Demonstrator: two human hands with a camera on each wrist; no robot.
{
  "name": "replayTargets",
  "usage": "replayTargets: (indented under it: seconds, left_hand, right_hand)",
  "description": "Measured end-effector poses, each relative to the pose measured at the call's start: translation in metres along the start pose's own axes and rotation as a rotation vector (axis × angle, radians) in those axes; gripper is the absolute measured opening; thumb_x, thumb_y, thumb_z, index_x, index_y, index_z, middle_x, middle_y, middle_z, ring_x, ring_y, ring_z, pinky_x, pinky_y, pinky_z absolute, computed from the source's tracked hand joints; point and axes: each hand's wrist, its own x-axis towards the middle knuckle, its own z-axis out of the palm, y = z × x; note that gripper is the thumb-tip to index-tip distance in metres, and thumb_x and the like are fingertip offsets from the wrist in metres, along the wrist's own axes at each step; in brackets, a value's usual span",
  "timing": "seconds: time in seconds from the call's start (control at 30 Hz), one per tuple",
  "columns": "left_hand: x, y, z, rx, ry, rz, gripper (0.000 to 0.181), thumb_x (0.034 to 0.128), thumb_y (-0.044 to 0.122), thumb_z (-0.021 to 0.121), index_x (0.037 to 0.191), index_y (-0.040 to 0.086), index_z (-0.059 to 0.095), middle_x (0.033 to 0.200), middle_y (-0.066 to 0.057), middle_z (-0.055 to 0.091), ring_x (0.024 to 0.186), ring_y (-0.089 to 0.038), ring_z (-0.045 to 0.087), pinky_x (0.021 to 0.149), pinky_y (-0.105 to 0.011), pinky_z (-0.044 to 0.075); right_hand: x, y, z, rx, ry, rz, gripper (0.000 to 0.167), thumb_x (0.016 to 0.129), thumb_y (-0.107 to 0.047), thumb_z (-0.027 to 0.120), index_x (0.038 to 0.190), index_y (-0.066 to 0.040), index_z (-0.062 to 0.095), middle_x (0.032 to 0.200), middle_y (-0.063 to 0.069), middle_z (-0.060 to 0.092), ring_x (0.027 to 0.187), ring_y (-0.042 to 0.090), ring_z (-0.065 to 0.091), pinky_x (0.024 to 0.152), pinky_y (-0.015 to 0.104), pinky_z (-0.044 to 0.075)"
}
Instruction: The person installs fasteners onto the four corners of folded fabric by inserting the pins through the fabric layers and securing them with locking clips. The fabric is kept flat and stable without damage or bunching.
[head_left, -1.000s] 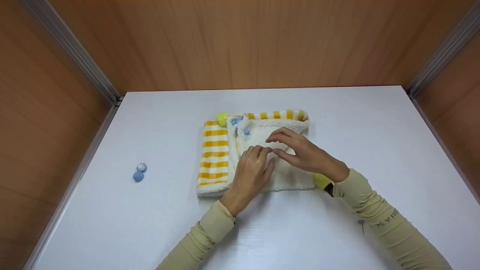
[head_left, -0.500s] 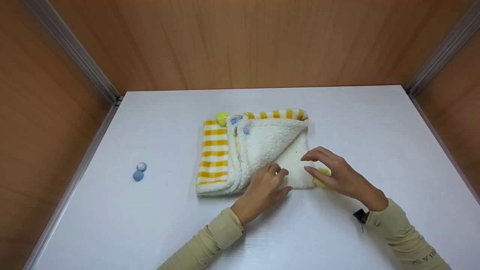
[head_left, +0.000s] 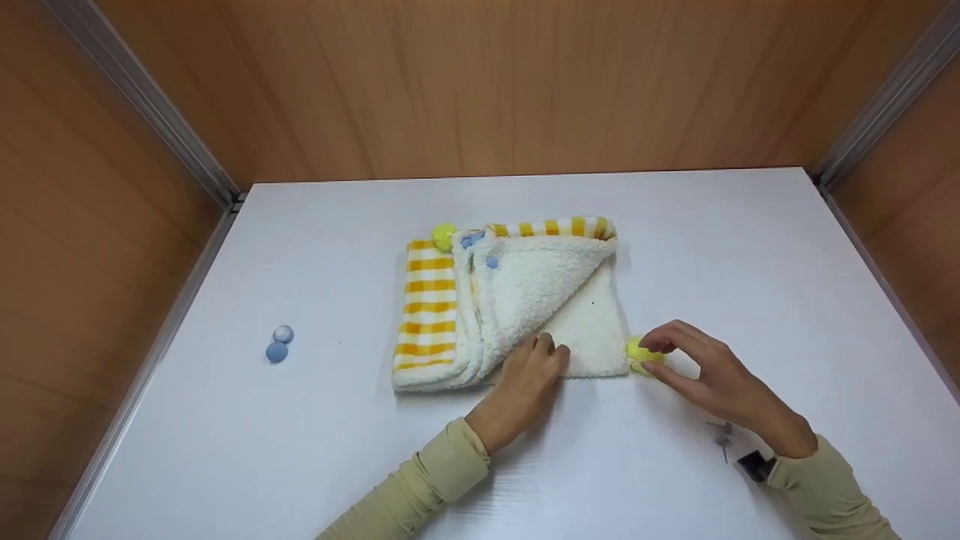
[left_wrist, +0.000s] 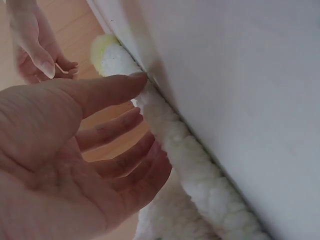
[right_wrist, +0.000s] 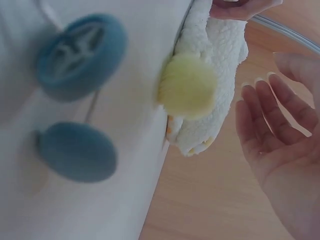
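A folded blanket (head_left: 431, 315), yellow-checked outside and white fleece inside, lies mid-table with its upper fleece layer turned back diagonally. My left hand (head_left: 525, 382) rests at its near edge; in the left wrist view the thumb (left_wrist: 115, 92) touches the fleece (left_wrist: 175, 135), the fingers loosely bent. Yellow pompoms sit at two corners, one (head_left: 445, 237) far left and one (head_left: 637, 352) near right. Beside the near-right pompom hovers my right hand (head_left: 712, 375), thumb and fingers apart. The right wrist view shows its fingers (right_wrist: 270, 107) away from the pompom (right_wrist: 189, 86), holding nothing.
Two blue-capped pieces with thin pins, one cap hollow and spoked (right_wrist: 80, 55), one solid (right_wrist: 77, 151), lie near my right wrist. Two blue round pieces (head_left: 277, 352) are on the table at left. Small blue pieces (head_left: 492, 262) sit on the blanket. Wood-panel walls (head_left: 480, 90) surround the table.
My right hand has moved right and nearer me, from above the fleece to the near-right pompom. The left hand has lowered to the near edge. The turned-back fleece now shows uncovered.
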Motion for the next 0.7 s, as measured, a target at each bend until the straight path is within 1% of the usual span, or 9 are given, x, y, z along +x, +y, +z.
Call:
replayTargets:
  seconds: [0.07, 0.17, 0.27, 0.43, 0.5, 0.6, 0.7]
  left_hand:
    - [0.000, -0.001, 0.000, 0.007, -0.015, 0.002, 0.021, 0.0870, -0.010, 0.071, 0.098, 0.005, 0.061, 0.090, -0.007, 0.055, 0.078, -0.020, 0.056, 0.061, -0.026, 0.048]
    - [0.001, -0.002, -0.001, -0.008, -0.034, -0.003, 0.026, 0.0840, -0.015, 0.070, 0.099, 0.004, 0.061, 0.089, -0.007, 0.056, 0.077, -0.020, 0.057, 0.060, -0.026, 0.050]
    - [0.002, -0.005, -0.001, -0.080, -0.039, -0.025, 0.024, 0.0860, -0.014, 0.070, 0.100, 0.003, 0.061, 0.088, -0.007, 0.057, 0.077, -0.021, 0.058, 0.063, -0.028, 0.052]
    - [0.004, -0.012, -0.003, -0.262, -0.003, -0.066, 0.021, 0.0894, -0.012, 0.069, 0.103, 0.001, 0.060, 0.086, -0.009, 0.057, 0.077, -0.024, 0.058, 0.068, -0.032, 0.051]
    - [0.005, -0.014, -0.004, -0.312, 0.018, -0.085, 0.020, 0.0894, -0.012, 0.069, 0.103, 0.000, 0.062, 0.086, -0.011, 0.059, 0.077, -0.025, 0.060, 0.069, -0.032, 0.051]
    - [0.008, -0.015, -0.006, -0.355, 0.040, -0.124, 0.017, 0.0906, -0.011, 0.067, 0.105, -0.001, 0.065, 0.088, -0.013, 0.062, 0.081, -0.027, 0.063, 0.070, -0.033, 0.053]
    - [0.012, -0.015, -0.007, -0.355, 0.058, -0.163, 0.019, 0.0912, -0.009, 0.067, 0.108, 0.000, 0.065, 0.089, -0.012, 0.063, 0.080, -0.027, 0.063, 0.068, -0.034, 0.054]
  right_hand:
    - [-0.003, 0.001, 0.000, -0.003, 0.010, -0.005, 0.034, 0.082, 0.011, 0.079, 0.110, -0.004, 0.068, 0.105, 0.005, 0.068, 0.093, 0.017, 0.063, 0.084, 0.020, 0.049]
    - [-0.007, 0.003, 0.002, -0.002, 0.026, -0.015, 0.037, 0.079, 0.014, 0.080, 0.110, -0.004, 0.068, 0.103, 0.005, 0.068, 0.090, 0.017, 0.063, 0.082, 0.019, 0.049]
    - [-0.009, 0.005, 0.002, -0.003, 0.028, -0.016, 0.039, 0.078, 0.014, 0.080, 0.110, -0.005, 0.069, 0.102, 0.005, 0.068, 0.088, 0.017, 0.063, 0.081, 0.018, 0.050]
    - [-0.013, 0.005, -0.002, 0.012, 0.011, -0.001, 0.037, 0.079, 0.015, 0.079, 0.110, -0.004, 0.069, 0.102, 0.005, 0.068, 0.088, 0.014, 0.064, 0.080, 0.018, 0.051]
    - [-0.016, 0.005, -0.005, 0.010, 0.008, 0.006, 0.037, 0.079, 0.016, 0.078, 0.110, -0.003, 0.069, 0.102, 0.005, 0.068, 0.088, 0.013, 0.064, 0.079, 0.018, 0.051]
    - [-0.020, 0.004, -0.008, 0.001, 0.007, 0.022, 0.037, 0.079, 0.016, 0.078, 0.109, -0.003, 0.069, 0.102, 0.006, 0.068, 0.088, 0.012, 0.065, 0.078, 0.018, 0.052]
    - [-0.025, 0.005, -0.010, -0.019, 0.016, 0.030, 0.038, 0.078, 0.017, 0.079, 0.109, -0.004, 0.069, 0.101, 0.005, 0.068, 0.087, 0.012, 0.065, 0.078, 0.018, 0.052]
